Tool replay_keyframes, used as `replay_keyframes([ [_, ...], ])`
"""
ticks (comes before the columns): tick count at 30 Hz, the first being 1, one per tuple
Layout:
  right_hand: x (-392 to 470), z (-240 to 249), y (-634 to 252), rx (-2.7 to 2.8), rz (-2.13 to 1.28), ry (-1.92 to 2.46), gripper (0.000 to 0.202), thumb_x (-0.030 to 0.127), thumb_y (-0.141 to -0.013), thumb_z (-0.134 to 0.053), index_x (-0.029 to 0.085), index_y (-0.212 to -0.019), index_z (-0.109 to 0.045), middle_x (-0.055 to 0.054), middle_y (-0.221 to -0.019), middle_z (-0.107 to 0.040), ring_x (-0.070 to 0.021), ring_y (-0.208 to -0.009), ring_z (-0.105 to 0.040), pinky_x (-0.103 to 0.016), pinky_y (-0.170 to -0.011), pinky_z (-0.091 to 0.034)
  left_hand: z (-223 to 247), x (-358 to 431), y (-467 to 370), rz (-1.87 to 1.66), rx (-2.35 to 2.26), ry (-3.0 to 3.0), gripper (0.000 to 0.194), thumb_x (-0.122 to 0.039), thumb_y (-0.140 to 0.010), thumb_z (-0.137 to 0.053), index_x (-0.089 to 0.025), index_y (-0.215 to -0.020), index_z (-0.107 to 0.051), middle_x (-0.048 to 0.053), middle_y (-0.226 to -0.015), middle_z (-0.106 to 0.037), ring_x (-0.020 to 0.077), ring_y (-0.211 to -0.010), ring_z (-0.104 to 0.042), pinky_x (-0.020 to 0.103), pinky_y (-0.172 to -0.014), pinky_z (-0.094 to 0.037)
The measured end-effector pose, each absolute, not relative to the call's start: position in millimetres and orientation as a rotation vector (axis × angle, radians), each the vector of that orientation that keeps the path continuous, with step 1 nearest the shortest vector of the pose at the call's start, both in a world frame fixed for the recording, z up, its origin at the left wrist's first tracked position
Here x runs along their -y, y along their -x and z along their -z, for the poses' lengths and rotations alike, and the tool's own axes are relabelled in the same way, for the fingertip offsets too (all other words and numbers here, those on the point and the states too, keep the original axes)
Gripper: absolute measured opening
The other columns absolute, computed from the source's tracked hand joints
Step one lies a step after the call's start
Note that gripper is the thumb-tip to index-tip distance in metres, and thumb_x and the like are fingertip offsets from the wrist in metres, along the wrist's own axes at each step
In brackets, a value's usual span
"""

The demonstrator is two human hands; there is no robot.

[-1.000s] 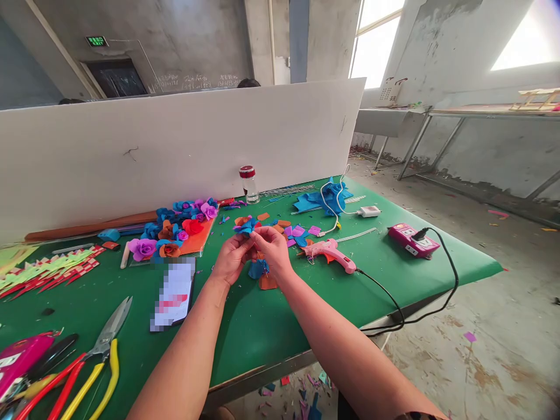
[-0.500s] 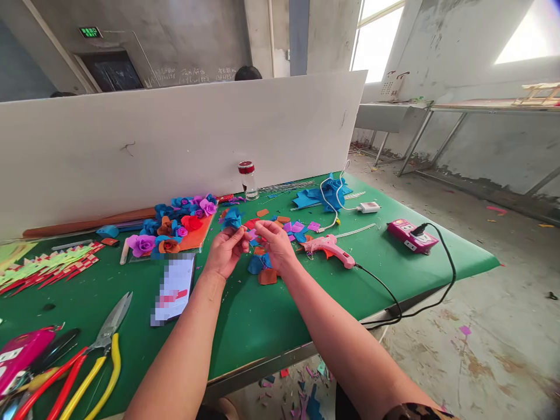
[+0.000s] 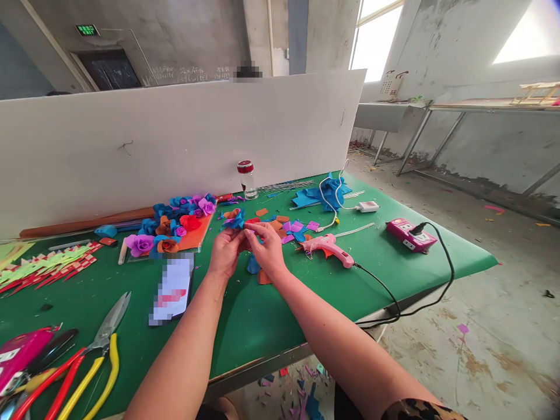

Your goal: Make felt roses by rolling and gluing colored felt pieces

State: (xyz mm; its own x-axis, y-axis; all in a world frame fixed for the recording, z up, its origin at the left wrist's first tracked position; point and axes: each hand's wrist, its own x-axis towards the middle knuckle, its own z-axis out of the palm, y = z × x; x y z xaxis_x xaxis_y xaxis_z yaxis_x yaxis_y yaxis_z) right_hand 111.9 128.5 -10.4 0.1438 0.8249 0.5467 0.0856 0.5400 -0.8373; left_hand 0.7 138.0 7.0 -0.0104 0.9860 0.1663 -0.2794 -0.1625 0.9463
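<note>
A blue and brown-orange paper flower (image 3: 235, 218) is held up over the middle of the table. My left hand (image 3: 224, 252) pinches it from below, the fingers closed at its base. My right hand (image 3: 265, 247) meets it from the right, thumb and fingers pressed together at the flower's lower edge; what lies between those fingertips is hidden. Loose paper petals (image 3: 286, 226) in purple, blue, orange and red are scattered behind and under the hands. A pink glue gun (image 3: 329, 247) lies on its side to the right of my right hand.
On the green table (image 3: 254, 338) are finished paper flowers (image 3: 168, 224), a phone (image 3: 172, 289), scissors (image 3: 107, 329), a red-lidded glass jar (image 3: 248, 181), a magenta power box (image 3: 411, 235) with black cable, and a white charger (image 3: 366, 206). A white board (image 3: 184, 140) stands along the back.
My right hand has shifted left against my left hand, and its fingers now close at the flower. The flower has tipped, so its orange inside shows.
</note>
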Motion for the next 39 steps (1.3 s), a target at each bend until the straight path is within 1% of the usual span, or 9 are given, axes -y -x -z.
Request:
replay_keyframes([
  [4,-133,14,-111,1.318,-0.686,0.867,0.023,0.031,-0.09,-0.06,0.022,-0.102,-0.077,-0.007,-0.101,-0.069,-0.0207,-0.094,-0.065,-0.033,-0.087,-0.052,-5,-139,-2,-1.467,-0.92,-1.145,0.034,-0.037,-0.058,-0.089,-0.017,-0.079,-0.071,0.002,-0.072,-0.072,0.0157,-0.061,-0.067,0.025,-0.054,-0.054],
  [11,-143,20,-114,1.108,-1.099,0.853,0.027,0.034,-0.084,-0.064,0.02,-0.105,-0.073,-0.006,-0.104,-0.075,-0.0195,-0.088,-0.068,-0.032,-0.077,-0.056,-4,-138,-1,-1.481,-1.053,-1.163,0.038,-0.038,-0.056,-0.089,-0.016,-0.073,-0.064,0.0,-0.061,-0.068,0.0135,-0.045,-0.061,0.026,-0.046,-0.05],
  [15,-141,18,-114,1.166,-0.965,0.903,0.026,0.036,-0.081,-0.067,0.02,-0.101,-0.073,-0.005,-0.103,-0.075,-0.0171,-0.081,-0.066,-0.029,-0.073,-0.055,-3,-138,-2,-1.516,-1.046,-1.189,0.038,-0.041,-0.056,-0.089,-0.017,-0.072,-0.063,-0.002,-0.055,-0.065,0.0134,-0.042,-0.06,0.026,-0.046,-0.051],
  [18,-139,17,-112,1.184,-0.958,0.915,0.029,0.04,-0.082,-0.066,0.019,-0.1,-0.074,-0.005,-0.095,-0.075,-0.0168,-0.077,-0.065,-0.028,-0.068,-0.055,-1,-138,-4,-1.547,-1.044,-1.207,0.038,-0.042,-0.056,-0.088,-0.018,-0.071,-0.063,-0.002,-0.053,-0.066,0.0152,-0.043,-0.062,0.028,-0.047,-0.053],
  [20,-138,16,-110,1.16,-0.997,0.92,0.033,0.045,-0.081,-0.067,0.017,-0.098,-0.074,-0.005,-0.088,-0.074,-0.0174,-0.074,-0.064,-0.027,-0.063,-0.054,0,-138,-5,-1.55,-1.04,-1.227,0.037,-0.042,-0.057,-0.087,-0.018,-0.072,-0.064,-0.001,-0.054,-0.068,0.0185,-0.049,-0.066,0.029,-0.05,-0.056],
  [23,-138,16,-108,1.154,-0.952,0.938,0.036,0.05,-0.078,-0.071,0.018,-0.095,-0.073,-0.005,-0.086,-0.073,-0.0188,-0.077,-0.065,-0.028,-0.066,-0.055,0,-137,-7,-1.557,-1.039,-1.26,0.032,-0.039,-0.06,-0.086,-0.018,-0.072,-0.066,0.002,-0.059,-0.071,0.0228,-0.061,-0.072,0.031,-0.054,-0.058],
  [26,-137,17,-108,1.195,-0.834,0.951,0.033,0.048,-0.076,-0.075,0.018,-0.092,-0.072,-0.005,-0.085,-0.072,-0.0191,-0.079,-0.064,-0.029,-0.071,-0.054,0,-135,-8,-1.574,-1.061,-1.281,0.024,-0.033,-0.063,-0.084,-0.018,-0.068,-0.067,0.003,-0.062,-0.072,0.0232,-0.067,-0.073,0.03,-0.056,-0.059],
  [31,-138,16,-111,1.222,-0.777,0.974,0.027,0.047,-0.079,-0.072,0.02,-0.082,-0.07,-0.003,-0.08,-0.07,-0.0183,-0.074,-0.061,-0.029,-0.069,-0.051,-2,-134,-10,-1.565,-1.065,-1.258,0.018,-0.026,-0.063,-0.083,-0.017,-0.069,-0.068,0.003,-0.062,-0.072,0.0235,-0.066,-0.073,0.03,-0.056,-0.058],
  [39,-139,17,-114,1.218,-0.803,0.969,0.023,0.042,-0.083,-0.066,0.021,-0.076,-0.07,-0.003,-0.077,-0.071,-0.0187,-0.072,-0.062,-0.03,-0.069,-0.05,-3,-133,-9,-1.502,-1.037,-1.276,0.022,-0.031,-0.066,-0.084,-0.018,-0.077,-0.071,0.003,-0.065,-0.073,0.0233,-0.064,-0.073,0.029,-0.053,-0.056],
])
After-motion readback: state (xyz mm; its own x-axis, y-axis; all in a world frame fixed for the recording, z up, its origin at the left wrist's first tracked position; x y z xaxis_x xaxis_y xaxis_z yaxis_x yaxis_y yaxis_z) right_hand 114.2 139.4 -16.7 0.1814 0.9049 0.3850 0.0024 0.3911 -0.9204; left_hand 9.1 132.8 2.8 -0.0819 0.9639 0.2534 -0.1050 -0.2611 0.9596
